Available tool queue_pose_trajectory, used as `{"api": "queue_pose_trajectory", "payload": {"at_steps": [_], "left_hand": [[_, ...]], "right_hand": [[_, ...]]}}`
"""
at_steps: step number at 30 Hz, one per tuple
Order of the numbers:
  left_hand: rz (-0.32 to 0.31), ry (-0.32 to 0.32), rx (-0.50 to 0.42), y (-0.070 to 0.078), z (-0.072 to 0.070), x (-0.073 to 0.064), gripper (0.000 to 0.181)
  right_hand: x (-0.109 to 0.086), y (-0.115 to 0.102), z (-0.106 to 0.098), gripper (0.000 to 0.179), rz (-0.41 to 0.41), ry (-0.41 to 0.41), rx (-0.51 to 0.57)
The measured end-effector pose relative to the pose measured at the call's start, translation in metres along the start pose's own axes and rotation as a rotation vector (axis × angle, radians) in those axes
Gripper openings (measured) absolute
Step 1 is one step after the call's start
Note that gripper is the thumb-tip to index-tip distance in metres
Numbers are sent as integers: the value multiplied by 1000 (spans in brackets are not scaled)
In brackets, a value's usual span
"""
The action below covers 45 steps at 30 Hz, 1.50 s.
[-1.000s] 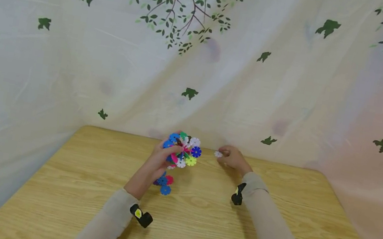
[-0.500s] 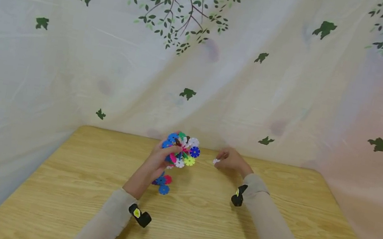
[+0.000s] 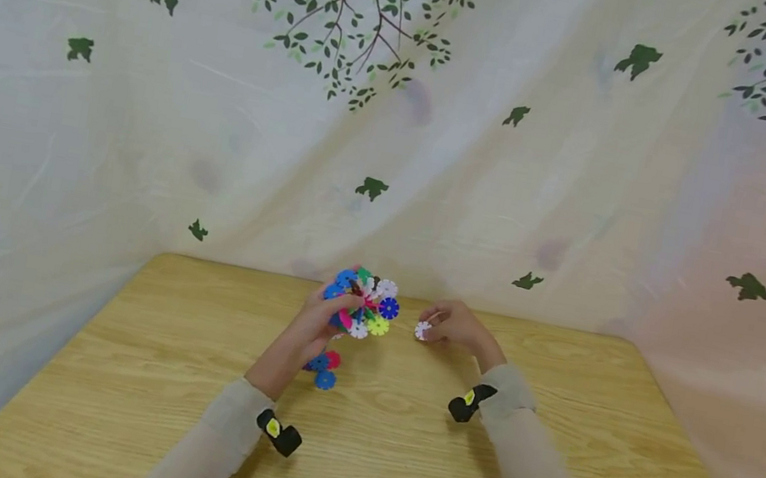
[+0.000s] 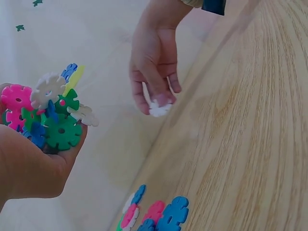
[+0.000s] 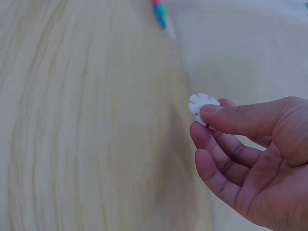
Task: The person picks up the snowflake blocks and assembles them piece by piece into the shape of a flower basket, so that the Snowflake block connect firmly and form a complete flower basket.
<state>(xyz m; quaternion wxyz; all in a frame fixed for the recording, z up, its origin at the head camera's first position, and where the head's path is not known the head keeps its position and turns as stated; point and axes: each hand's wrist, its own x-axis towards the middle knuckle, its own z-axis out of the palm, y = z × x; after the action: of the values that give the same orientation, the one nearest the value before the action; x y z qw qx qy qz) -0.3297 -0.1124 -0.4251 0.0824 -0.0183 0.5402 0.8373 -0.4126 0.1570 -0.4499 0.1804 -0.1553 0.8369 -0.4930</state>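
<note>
My left hand [image 3: 322, 315] grips a round cluster of interlocked notched plastic discs [image 3: 364, 314] in blue, pink, green, white and yellow, held above the far part of the table. In the left wrist view the cluster [image 4: 62, 134] sits in the palm, its left side cut off by the frame edge. To the right, my right hand [image 3: 461, 328] pinches one white notched disc [image 5: 201, 105] between thumb and fingers, a short gap away from the cluster. The white disc [image 3: 422, 330] stands with its face partly toward the head camera.
Several more discs, blue and pink [image 3: 325, 379], lie on the wooden table [image 3: 378, 450] below the left hand, partly hidden by it in the head view. A pale curtain [image 3: 280, 129] with printed leaves hangs right behind the table's far edge.
My right hand has come slightly down and left toward the cluster, turning the white disc more face-on. My left hand and the cluster have stayed nearly still.
</note>
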Motion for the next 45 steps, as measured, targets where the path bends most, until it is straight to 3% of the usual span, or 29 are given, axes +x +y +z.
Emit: {"api": "queue_pose_trajectory", "payload": {"at_steps": [5,12,16,23,33,39,45], "left_hand": [[-5,-35,9,-3,0,1,61],[-19,-66,56,-6,2,2,61],[-39,-85,91,-7,4,1,60],[-44,-97,131,-7,5,0,61],[-56,-129,148,-10,3,-1,60],[-43,-137,154,-10,3,-1,61],[-49,-151,163,-9,2,-2,60]], "right_hand": [[-8,-18,7,36,-109,64,45],[-25,-58,20,27,-255,271,216],[-33,-73,28,26,-337,339,254],[-37,-85,40,25,-407,351,252],[-38,-89,51,19,-420,345,136],[-55,-107,53,17,-435,359,87],[-62,-114,57,15,-453,387,118]]}}
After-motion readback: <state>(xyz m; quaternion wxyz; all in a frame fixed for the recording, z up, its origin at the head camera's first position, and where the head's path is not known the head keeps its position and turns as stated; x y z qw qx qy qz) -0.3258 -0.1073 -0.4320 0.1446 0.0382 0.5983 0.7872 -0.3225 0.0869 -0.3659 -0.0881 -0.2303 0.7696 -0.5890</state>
